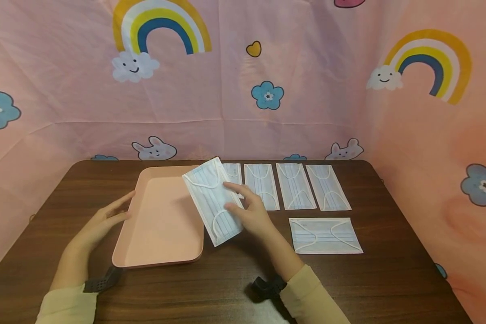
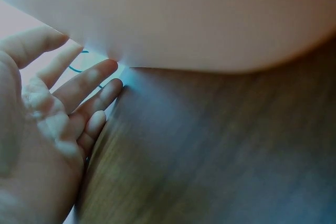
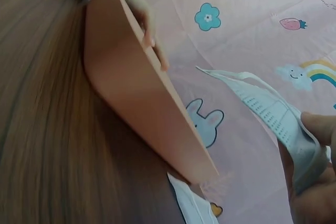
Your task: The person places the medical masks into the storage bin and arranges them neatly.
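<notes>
A pink cloth backdrop (image 1: pixel 308 67) printed with rainbows, clouds, flowers and rabbits is hanging on three sides of a dark brown wood-grain surface (image 1: pixel 389 279), closing the work in. On that surface, left of centre, a shallow pink rectangular plastic tray (image 1: pixel 158 225) is lying with its long side running away from the person. The left hand (image 1: pixel 105 220) is resting against the tray's left rim with straight, spread fingers, seemingly steadying it so it does not slide. Beyond the tray's right edge, a row of pale blue pleated face masks (image 1: pixel 293 185) is lying side by side along the far edge, with one more face mask (image 1: pixel 326 235) lying crosswise nearer the person, each laid flat and separate, so easy to take singly. The right hand (image 1: pixel 249 211) is pinching another pale blue face mask with white ear loops (image 1: pixel 212 202), holding it tilted above the tray's right rim, lifted clear of the surface.
</notes>
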Motion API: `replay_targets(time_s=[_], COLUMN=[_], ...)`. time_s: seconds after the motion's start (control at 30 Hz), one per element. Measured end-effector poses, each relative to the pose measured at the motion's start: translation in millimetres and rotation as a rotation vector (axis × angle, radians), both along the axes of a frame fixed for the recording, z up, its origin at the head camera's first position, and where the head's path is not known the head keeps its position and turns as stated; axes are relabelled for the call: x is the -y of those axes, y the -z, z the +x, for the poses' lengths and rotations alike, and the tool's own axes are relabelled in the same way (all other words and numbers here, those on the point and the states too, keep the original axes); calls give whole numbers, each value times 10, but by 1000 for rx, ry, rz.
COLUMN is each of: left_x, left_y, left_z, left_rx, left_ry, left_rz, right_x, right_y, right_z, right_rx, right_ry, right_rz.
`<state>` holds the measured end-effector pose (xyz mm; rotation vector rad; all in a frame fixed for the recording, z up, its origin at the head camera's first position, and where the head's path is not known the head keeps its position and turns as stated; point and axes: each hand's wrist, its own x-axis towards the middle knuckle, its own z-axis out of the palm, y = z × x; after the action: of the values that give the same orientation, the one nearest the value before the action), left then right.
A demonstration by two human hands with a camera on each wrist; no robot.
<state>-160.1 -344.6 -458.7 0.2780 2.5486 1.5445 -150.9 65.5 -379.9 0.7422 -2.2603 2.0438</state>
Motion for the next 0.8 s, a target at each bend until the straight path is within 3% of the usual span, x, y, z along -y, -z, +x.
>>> replay_targets(time_s=[0.33,0.53,0.8], left_x=[9,9,3], left_y=[1,-5,-22], left_z=[-2,1,4], left_rx=[46,41,5], left_ry=[7,-1,-8], left_rz=[55,32,-10], right_x=[297,528,799], right_y=[36,195,161], right_z=[-52,-224,-268], right_rx=[114,165,267], right_ry=[-42,-25,4], right_rz=[-142,-228,-304])
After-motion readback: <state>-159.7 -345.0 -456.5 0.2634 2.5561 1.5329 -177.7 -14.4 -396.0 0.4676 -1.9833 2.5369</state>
